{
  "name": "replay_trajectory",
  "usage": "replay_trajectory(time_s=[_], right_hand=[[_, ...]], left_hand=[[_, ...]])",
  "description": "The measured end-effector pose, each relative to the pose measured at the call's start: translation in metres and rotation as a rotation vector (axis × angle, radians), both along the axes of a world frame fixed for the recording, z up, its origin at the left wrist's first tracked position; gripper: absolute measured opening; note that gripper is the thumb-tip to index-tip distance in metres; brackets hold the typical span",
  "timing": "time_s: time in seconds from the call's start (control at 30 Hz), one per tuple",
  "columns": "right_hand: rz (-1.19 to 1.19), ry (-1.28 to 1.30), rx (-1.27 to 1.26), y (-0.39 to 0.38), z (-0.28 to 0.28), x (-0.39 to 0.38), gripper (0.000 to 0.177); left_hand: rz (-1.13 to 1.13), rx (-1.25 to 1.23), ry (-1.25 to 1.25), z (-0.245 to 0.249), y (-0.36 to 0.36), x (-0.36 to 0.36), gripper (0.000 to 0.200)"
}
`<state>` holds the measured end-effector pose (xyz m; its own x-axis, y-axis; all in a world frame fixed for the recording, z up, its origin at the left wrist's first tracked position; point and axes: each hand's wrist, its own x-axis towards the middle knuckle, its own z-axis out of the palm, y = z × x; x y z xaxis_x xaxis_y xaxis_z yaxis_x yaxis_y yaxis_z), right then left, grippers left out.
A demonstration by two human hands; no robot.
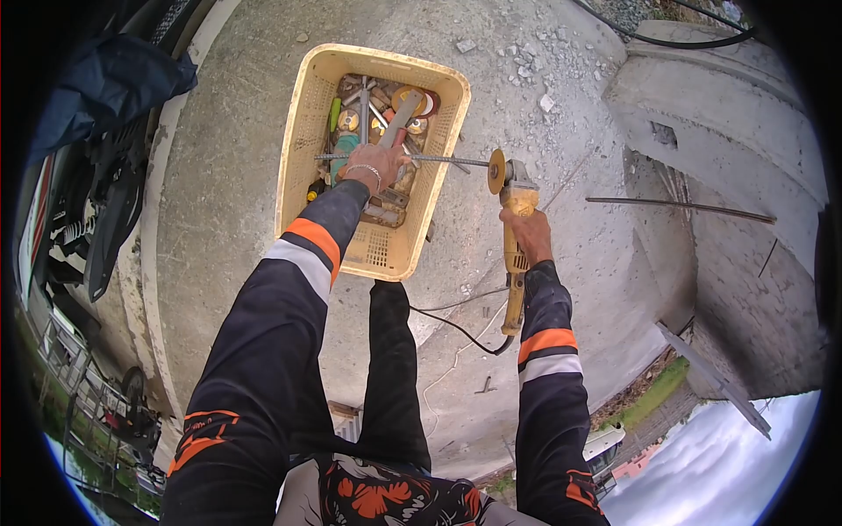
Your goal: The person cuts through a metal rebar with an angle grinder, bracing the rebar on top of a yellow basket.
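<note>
My left hand (373, 167) is closed around a thin ribbed steel bar (447, 159), held crosswise over a yellow plastic crate (295, 131). Tools fill the crate, among them cutting discs (348, 120), a flat metal blade (403, 114) and a green-handled tool (335, 112). My right hand (529, 235) grips a yellow angle grinder (521, 198) by its body. The grinder's disc (497, 172) stands edge-on at the bar's right end. From the grinder's rear end a black cord (474, 340) curves away to the left.
Another steel rod (680, 207) lies at the right beside a concrete structure (719, 114). Broken concrete bits (545, 103) litter the ground at the top. Motorbike parts (88, 210) line the left edge. A small metal piece (485, 385) lies on the concrete floor (474, 412).
</note>
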<state>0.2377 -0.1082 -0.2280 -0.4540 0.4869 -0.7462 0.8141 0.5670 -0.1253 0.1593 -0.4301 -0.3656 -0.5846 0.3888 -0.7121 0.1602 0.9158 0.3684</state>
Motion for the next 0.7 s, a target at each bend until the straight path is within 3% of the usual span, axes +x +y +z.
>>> replay_trajectory(time_s=[0.7], right_hand=[[0.005, -0.025, 0.024, -0.0030, 0.0032, 0.0011, 0.059]], left_hand=[[-0.016, -0.013, -0.011, -0.0024, 0.0004, -0.0012, 0.046]])
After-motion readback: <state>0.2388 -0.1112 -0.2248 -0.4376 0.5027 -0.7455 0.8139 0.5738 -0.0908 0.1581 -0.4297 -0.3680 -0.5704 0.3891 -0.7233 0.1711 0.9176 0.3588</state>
